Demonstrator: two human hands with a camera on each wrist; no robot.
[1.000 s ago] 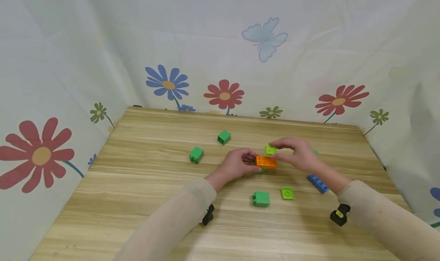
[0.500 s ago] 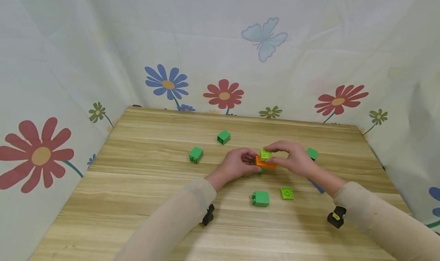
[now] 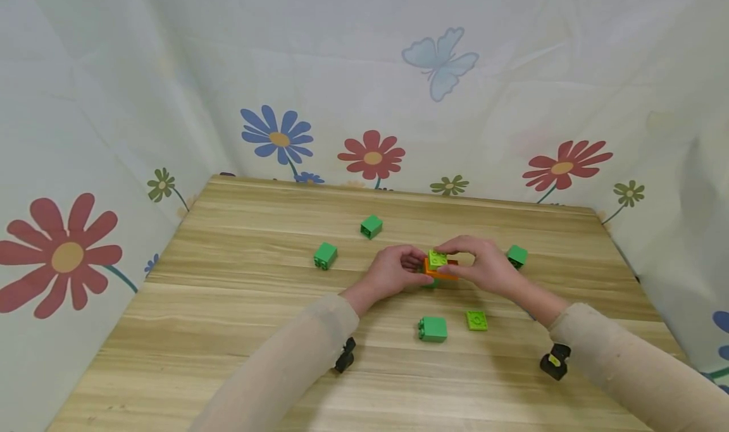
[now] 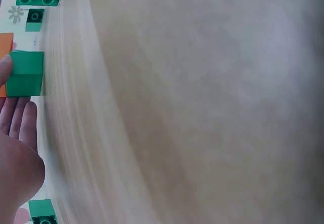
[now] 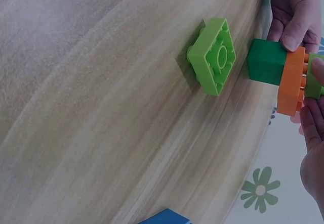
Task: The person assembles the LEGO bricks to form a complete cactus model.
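My left hand (image 3: 393, 271) grips a two-brick stack, its thumb on the near side. The stack is a green brick (image 5: 266, 61) below and a longer orange brick (image 5: 290, 82) above. Between the thumb and fingers of my right hand (image 3: 491, 266) is a small lime-green brick (image 3: 436, 259), studs up, over the left end of the orange brick. In the right wrist view the lime brick sits right at the orange brick's studs. The green brick is mostly hidden in the head view.
Toward me lie a green brick (image 3: 433, 329) and an upturned lime-green brick (image 3: 476, 320). More green bricks lie at the left (image 3: 326, 255), the back (image 3: 371, 227) and the right (image 3: 517, 255). My right forearm hides most of a blue brick (image 5: 167, 217). A flowered curtain (image 3: 319, 71) stands behind the table.
My right hand has moved left and slightly down, bringing the lime-green brick onto the orange brick's left end. The left hand has stayed still. The right forearm now covers the blue brick.
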